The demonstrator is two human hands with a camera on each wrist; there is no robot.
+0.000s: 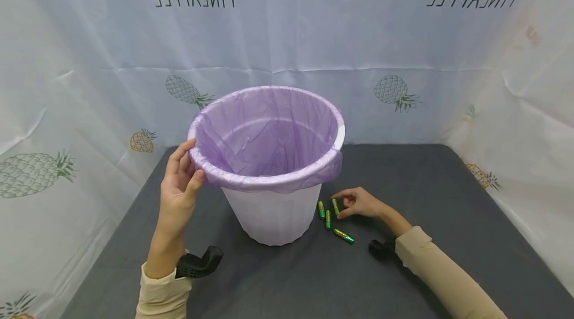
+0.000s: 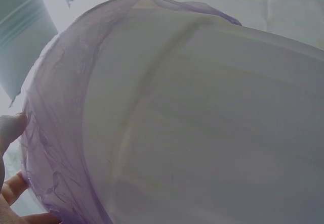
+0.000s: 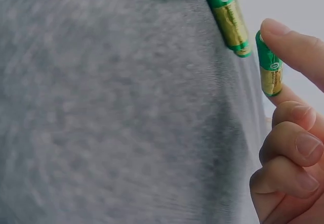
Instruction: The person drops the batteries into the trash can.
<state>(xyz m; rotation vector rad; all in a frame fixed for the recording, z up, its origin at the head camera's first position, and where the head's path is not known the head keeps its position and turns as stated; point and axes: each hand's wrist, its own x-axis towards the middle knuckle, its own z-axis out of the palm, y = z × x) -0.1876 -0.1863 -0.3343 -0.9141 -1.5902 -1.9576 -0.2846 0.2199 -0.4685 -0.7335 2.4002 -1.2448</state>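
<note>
A white trash can [image 1: 273, 214] stands upright, its rim wrapped by a thin purple bag [image 1: 264, 144] that also lines the inside. My left hand [image 1: 177, 197] holds the can's rim at the left side; its thumb [image 2: 11, 129] and fingertips lie on the bag's folded edge. To the right of the can, my right hand [image 1: 360, 203] pinches a green and gold battery [image 3: 271, 72] end to end between thumb and index finger, with the other fingers curled in. Three similar batteries lie close by: one upper left [image 1: 321, 209], another beside it [image 1: 328, 219], and a third nearer [image 1: 344, 236].
The dark grey tabletop [image 1: 426, 184] extends around the can. Light curtains with pineapple prints [image 1: 287, 35] hang behind and at both sides. Black wrist devices [image 1: 199, 262] sit on both forearms, below the cream sleeves' cuffs.
</note>
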